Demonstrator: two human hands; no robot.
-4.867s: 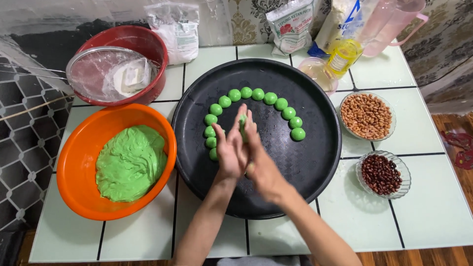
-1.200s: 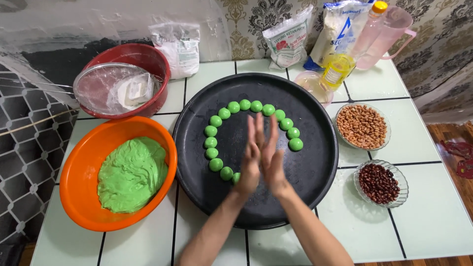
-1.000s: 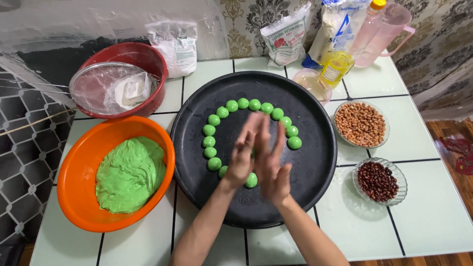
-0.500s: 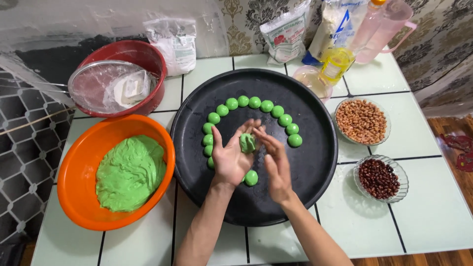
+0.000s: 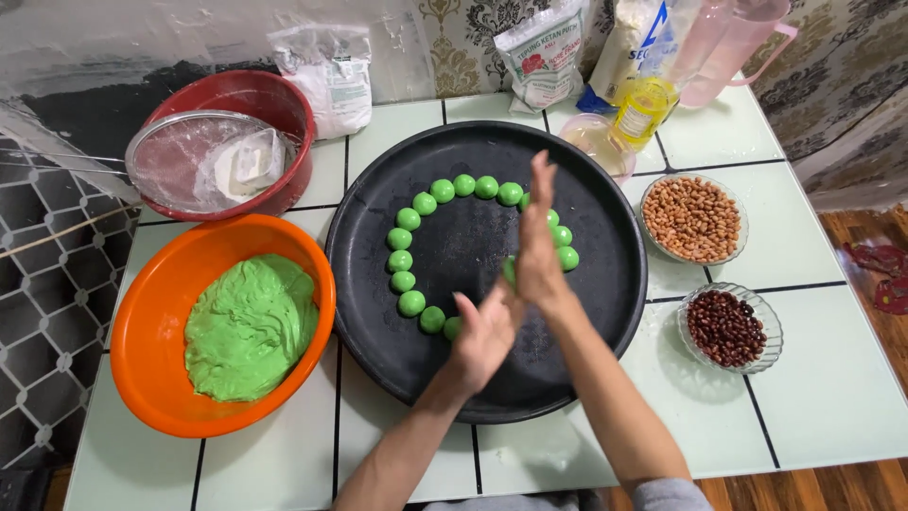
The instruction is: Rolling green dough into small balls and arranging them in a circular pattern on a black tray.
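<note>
My left hand (image 5: 482,333) and my right hand (image 5: 539,244) are pressed palm to palm above the round black tray (image 5: 591,312). A green dough ball (image 5: 510,270) is squeezed between them, and only a sliver of it shows. The right hand's fingers point away from me and reach past the left. An arc of several green dough balls (image 5: 409,219) lies on the tray, curving from the lower left around to the right. An orange bowl (image 5: 142,378) with a mass of green dough (image 5: 251,326) stands left of the tray.
A red bowl (image 5: 279,104) with a plastic-lined sieve (image 5: 203,161) stands at the back left. Right of the tray are a dish of peanuts (image 5: 693,218) and a dish of dark red beans (image 5: 726,326). Flour bags (image 5: 541,52), an oil bottle (image 5: 643,109) and a pink jug (image 5: 728,38) line the back.
Half a second ago my palms were apart with the dough ball lying on the left one. Now they are closed together over it, the right hand slid forward.
</note>
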